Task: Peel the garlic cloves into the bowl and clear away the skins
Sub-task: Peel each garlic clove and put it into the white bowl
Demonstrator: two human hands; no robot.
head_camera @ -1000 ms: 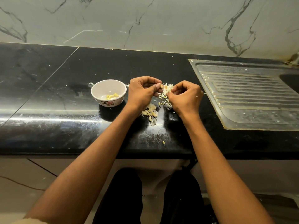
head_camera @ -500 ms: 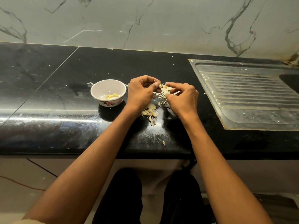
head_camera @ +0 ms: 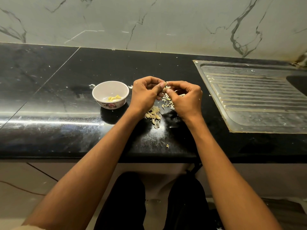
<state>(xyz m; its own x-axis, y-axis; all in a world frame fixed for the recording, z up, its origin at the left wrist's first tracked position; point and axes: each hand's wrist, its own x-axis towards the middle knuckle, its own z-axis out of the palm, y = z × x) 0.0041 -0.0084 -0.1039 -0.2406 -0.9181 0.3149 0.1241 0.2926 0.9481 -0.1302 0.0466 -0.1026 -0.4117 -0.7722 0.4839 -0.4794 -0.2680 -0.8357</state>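
Two hands meet just right of the bowl (head_camera: 110, 94), raised a little above the worktop (head_camera: 49, 100).

- Left hand (head_camera: 145, 94): fingers curled, thumb and fingertips pinching a garlic clove (head_camera: 165, 83). Only a sliver of the clove shows between the fingertips; whether its skin is on or off cannot be told.
- Right hand (head_camera: 186, 101): fingers curled, thumb and forefinger pinching at the same clove from the side away from the bowl. What else lies inside the palm is hidden.
- Bowl: small, white, flower print on the outer wall; stands upright on the worktop. Holds a few pale yellow peeled cloves (head_camera: 114, 97) gathered toward its right inner wall. Their count is hard to make out.
- Loose skins (head_camera: 167, 101): a papery heap on the worktop to the right of the bowl, partly covered by both hands.
- Unpeeled cloves (head_camera: 153, 114): a small heap right of the bowl and nearer the worktop's front edge, partly hidden by the left wrist.
- Stray scrap (head_camera: 167, 146): lies alone near the front edge, well apart from the bowl.
- Second scrap (head_camera: 91, 85): just beyond the bowl's left rim; too small to identify.
- Sink drainboard (head_camera: 257, 100): ribbed metal, far right of the bowl, cut off by the frame edge.
- Marbled wall (head_camera: 149, 22): behind the bowl.
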